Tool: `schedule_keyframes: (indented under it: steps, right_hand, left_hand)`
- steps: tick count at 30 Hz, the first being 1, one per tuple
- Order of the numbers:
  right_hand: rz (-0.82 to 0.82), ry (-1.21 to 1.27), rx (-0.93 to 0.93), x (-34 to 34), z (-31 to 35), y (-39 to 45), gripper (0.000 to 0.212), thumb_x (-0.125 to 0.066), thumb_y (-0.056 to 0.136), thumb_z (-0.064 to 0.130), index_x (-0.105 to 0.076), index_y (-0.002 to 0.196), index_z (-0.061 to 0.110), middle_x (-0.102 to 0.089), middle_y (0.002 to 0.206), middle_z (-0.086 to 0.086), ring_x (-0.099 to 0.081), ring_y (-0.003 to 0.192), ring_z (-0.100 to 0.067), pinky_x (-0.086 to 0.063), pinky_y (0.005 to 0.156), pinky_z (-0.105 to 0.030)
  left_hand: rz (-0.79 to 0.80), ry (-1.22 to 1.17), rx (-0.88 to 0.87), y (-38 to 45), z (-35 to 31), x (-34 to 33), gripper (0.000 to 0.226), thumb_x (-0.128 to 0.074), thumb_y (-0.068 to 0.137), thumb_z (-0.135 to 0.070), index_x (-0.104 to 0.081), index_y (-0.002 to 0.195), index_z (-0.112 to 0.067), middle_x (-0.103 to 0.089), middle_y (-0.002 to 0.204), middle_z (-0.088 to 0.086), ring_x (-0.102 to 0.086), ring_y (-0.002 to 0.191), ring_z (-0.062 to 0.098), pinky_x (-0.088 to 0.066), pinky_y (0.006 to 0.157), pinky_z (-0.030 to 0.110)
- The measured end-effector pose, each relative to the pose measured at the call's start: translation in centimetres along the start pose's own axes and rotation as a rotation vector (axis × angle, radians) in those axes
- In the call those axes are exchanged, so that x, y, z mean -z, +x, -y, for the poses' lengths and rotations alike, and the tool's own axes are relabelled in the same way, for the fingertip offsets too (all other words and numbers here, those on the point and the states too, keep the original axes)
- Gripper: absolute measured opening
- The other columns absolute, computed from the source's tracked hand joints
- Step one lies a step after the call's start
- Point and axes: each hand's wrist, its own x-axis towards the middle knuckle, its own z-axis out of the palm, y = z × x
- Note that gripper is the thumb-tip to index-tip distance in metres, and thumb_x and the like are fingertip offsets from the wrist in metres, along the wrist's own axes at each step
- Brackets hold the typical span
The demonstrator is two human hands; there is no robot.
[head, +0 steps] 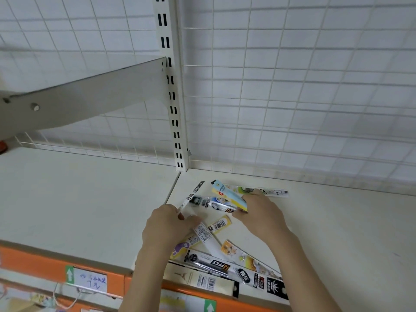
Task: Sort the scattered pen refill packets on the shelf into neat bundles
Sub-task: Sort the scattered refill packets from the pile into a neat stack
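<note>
Fingers of left hand (pixel 165 224) curled, pinching a narrow black-and-white refill packet (pixel 191 197) at its near end. Right hand (pixel 262 213) grips a light-blue-and-yellow printed packet (pixel 227 194). Both sit on the cream metal shelf (pixel 78 199), in a loose criss-cross pile. More packets near the orange front edge (pixel 60 266), including a long black glossy packet (pixel 234 270).

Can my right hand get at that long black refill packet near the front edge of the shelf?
Probably yes. The black packet lies on top near the shelf's front edge, below the right hand. But that hand's fingers are already holding the yellow-and-blue packet.
</note>
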Motion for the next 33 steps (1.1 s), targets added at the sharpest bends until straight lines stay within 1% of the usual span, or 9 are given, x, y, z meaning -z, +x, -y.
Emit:
schedule_keyframes:
  steps: [6, 10, 14, 19, 23, 26, 28, 31, 33]
  right_hand:
    - [-0.079, 0.004, -0.053, 0.4, -1.6, -0.8, 0.028, -0.048, 0.094, 0.036, -0.049, 0.115, 0.018, -0.063, 0.105, -0.002, -0.06, 0.092, -0.024, -0.042, 0.067, -0.03]
    - [-0.137, 0.058, -0.081, 1.1, -2.6, -1.7, 0.029, -0.047, 0.095, 0.031, -0.042, 0.121, 0.019, -0.062, 0.105, -0.002, -0.06, 0.088, -0.025, -0.039, 0.062, -0.029]
    - [-0.164, 0.096, -0.104, 1.5, -3.0, -2.7, 0.023, -0.047, 0.093, 0.038, -0.038, 0.102, 0.019, -0.057, 0.093, -0.001, -0.05, 0.075, -0.023, -0.038, 0.061, -0.03]
    - [-0.143, 0.098, -0.125, 1.4, -3.4, -3.5, 0.029, -0.045, 0.093, 0.045, -0.04, 0.101, 0.017, -0.047, 0.077, 0.005, -0.052, 0.072, -0.022, -0.041, 0.059, -0.031]
    - [-0.114, 0.099, -0.148, 1.3, -4.0, -3.9, 0.022, -0.044, 0.095, 0.038, -0.045, 0.103, 0.017, -0.045, 0.073, 0.006, -0.053, 0.07, -0.021, -0.04, 0.059, -0.03]
    - [-0.114, 0.1, -0.167, 1.4, -4.3, -4.2, 0.021, -0.044, 0.095, 0.036, -0.046, 0.104, 0.017, -0.047, 0.073, 0.005, -0.052, 0.068, -0.021, -0.039, 0.057, -0.03]
    - [-0.119, 0.102, -0.178, 1.4, -4.5, -4.2, 0.02, -0.044, 0.095, 0.035, -0.046, 0.104, 0.017, -0.048, 0.073, 0.004, -0.052, 0.068, -0.021, -0.04, 0.057, -0.03]
    - [-0.139, 0.099, -0.191, 1.5, -4.7, -4.4, 0.019, -0.043, 0.095, 0.037, -0.046, 0.096, 0.018, -0.047, 0.07, 0.004, -0.051, 0.065, -0.022, -0.039, 0.056, -0.029]
    - [-0.159, 0.101, -0.205, 1.6, -4.9, -4.5, 0.027, -0.041, 0.095, 0.043, -0.043, 0.085, 0.018, -0.047, 0.066, 0.003, -0.05, 0.063, -0.022, -0.037, 0.054, -0.029]
  left_hand:
    - [-0.032, -0.325, -0.045, 0.0, -1.0, 0.1, 0.02, -0.07, 0.079, -0.028, -0.068, 0.078, -0.008, -0.051, 0.056, -0.003, -0.045, 0.051, 0.01, -0.034, 0.049, 0.021]
    - [-0.099, -0.45, -0.17, -0.1, -2.0, 1.1, 0.027, -0.061, 0.087, -0.02, -0.051, 0.063, -0.015, -0.042, 0.054, -0.001, -0.039, 0.051, 0.018, -0.034, 0.05, 0.024]
    - [-0.144, -0.605, -0.212, -0.7, -3.4, 2.3, 0.018, -0.046, 0.096, -0.02, -0.045, 0.08, -0.012, -0.051, 0.064, 0.003, -0.052, 0.053, 0.021, -0.035, 0.035, 0.011]
    - [-0.115, -0.882, -0.274, -1.6, -4.8, 3.3, 0.023, -0.036, 0.1, -0.017, -0.038, 0.078, -0.023, -0.062, 0.081, 0.007, -0.068, 0.049, 0.017, -0.056, 0.05, 0.027]
    - [-0.133, -0.972, -0.289, -2.1, -5.0, 3.5, 0.024, -0.033, 0.101, -0.024, -0.047, 0.083, -0.017, -0.064, 0.099, 0.024, -0.073, 0.063, 0.021, -0.053, 0.053, 0.016]
    - [-0.124, -0.991, -0.282, -2.3, -4.9, 3.5, 0.04, -0.033, 0.1, -0.031, -0.057, 0.082, -0.004, -0.071, 0.085, 0.015, -0.072, 0.073, 0.024, -0.055, 0.067, 0.028]
    - [-0.132, -0.969, -0.261, -2.3, -4.8, 3.5, 0.043, -0.035, 0.099, -0.03, -0.058, 0.07, -0.01, -0.07, 0.071, 0.008, -0.07, 0.075, 0.021, -0.054, 0.06, 0.027]
    - [-0.141, -0.838, -0.302, -2.3, -4.7, 3.2, 0.036, -0.044, 0.097, -0.026, -0.052, 0.065, -0.011, -0.052, 0.045, -0.001, -0.063, 0.055, 0.015, -0.044, 0.045, 0.017]
    - [-0.148, -0.734, -0.305, -2.1, -4.6, 2.8, 0.028, -0.054, 0.093, -0.025, -0.054, 0.067, -0.013, -0.046, 0.045, 0.001, -0.045, 0.037, 0.015, -0.039, 0.036, 0.016]
